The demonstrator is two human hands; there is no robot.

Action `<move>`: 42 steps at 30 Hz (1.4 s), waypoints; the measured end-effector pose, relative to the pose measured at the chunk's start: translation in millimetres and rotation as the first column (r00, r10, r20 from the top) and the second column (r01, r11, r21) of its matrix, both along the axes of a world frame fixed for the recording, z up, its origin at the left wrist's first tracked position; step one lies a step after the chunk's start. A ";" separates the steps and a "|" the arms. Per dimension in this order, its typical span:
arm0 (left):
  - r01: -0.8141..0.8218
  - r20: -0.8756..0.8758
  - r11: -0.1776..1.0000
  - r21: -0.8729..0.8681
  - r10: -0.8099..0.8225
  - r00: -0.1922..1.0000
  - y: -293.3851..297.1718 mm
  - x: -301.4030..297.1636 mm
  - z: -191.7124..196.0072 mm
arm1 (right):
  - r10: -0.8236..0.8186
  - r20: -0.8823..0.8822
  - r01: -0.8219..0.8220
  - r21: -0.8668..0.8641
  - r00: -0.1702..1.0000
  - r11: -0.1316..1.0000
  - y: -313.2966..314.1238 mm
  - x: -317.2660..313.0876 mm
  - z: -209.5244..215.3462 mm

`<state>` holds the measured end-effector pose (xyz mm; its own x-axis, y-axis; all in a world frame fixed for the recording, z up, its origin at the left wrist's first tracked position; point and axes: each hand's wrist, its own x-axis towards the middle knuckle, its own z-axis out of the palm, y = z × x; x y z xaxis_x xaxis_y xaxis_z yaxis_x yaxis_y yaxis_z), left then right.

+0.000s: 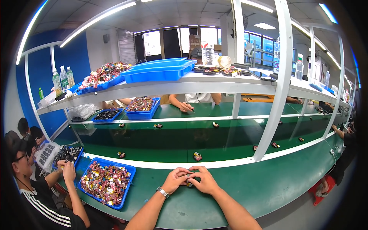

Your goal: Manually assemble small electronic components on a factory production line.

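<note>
My left hand (174, 180), with a metal-band watch on its wrist, and my right hand (204, 181) meet over the green work table (245, 184). Between their pinched fingertips sits a small dark electronic part (189, 184) with a yellowish patch, mostly covered by the fingers. To the left of my hands lies a blue tray (132, 180) heaped with small red, white, yellow and black electronic parts (105, 182). Just beyond the white rail, a similar part (197, 156) rests on the dark green conveyor belt (165, 143).
At left, a co-worker (42, 191) handles something small beside a tray of black pieces (68, 154). White posts (274, 88) carry a shelf overhead with blue trays (157, 73) and bottles. Another person's hand (186, 107) works across the belt. A red stool (324, 190) stands at right.
</note>
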<state>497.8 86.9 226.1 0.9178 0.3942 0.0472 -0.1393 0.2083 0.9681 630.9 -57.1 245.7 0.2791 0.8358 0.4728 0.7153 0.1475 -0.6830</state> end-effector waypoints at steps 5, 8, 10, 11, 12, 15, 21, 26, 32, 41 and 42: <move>0.008 0.009 0.999 -0.039 -0.008 1.000 0.2 -1.0 1.8 | -0.071 0.061 0.068 0.043 0.996 0.997 0.4 -5.7 2.2; 0.026 0.035 0.997 -0.072 -0.024 0.999 -0.3 -1.2 2.6 | -0.107 0.059 0.102 0.078 0.993 0.992 1.4 -6.6 -1.9; 0.030 0.044 0.997 -0.077 -0.027 0.999 1.5 -1.2 0.0 | -0.108 0.059 0.103 0.090 0.992 0.991 2.7 -7.6 -2.8; 0.032 0.057 0.996 -0.083 -0.027 0.998 2.4 -1.0 -1.4 | -0.108 0.061 0.101 0.102 0.992 0.990 3.3 -7.9 -2.9; 0.034 0.054 0.996 -0.083 -0.029 0.998 2.8 -0.9 -2.2 | -0.110 0.059 0.103 0.101 0.992 0.989 3.5 -8.3 -2.3; 0.058 0.087 0.992 -0.108 -0.049 0.995 2.9 -0.6 -2.7 | -0.102 0.028 0.098 0.136 0.994 0.986 3.5 -8.6 -1.7; 0.074 0.113 0.988 -0.135 -0.059 0.992 1.9 -1.2 0.0 | -0.079 0.003 0.078 0.165 0.997 0.983 4.3 -7.4 -2.8; 0.084 0.132 0.983 -0.163 -0.063 0.989 4.0 -1.2 -2.9 | -0.076 -0.008 0.076 0.166 0.997 0.983 4.8 -9.3 -4.3; 0.099 0.174 0.978 -0.184 -0.067 0.982 4.4 -1.5 -10.1 | -0.111 0.093 0.087 0.226 0.989 0.970 5.9 -16.5 1.8; 0.135 0.267 0.971 -0.196 -0.079 0.960 9.0 -3.0 -11.5 | -0.134 0.103 0.099 0.291 0.986 0.952 1.3 -19.2 10.5; 0.137 0.267 0.971 -0.198 -0.082 0.960 9.4 -2.9 -11.8 | -0.136 0.103 0.101 0.289 0.985 0.952 1.7 -19.4 10.5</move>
<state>494.9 96.2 214.3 0.9240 0.3185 0.2117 -0.3404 0.4328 0.8347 611.5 -55.3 256.2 0.2946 0.6277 0.7205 0.8135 0.2309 -0.5338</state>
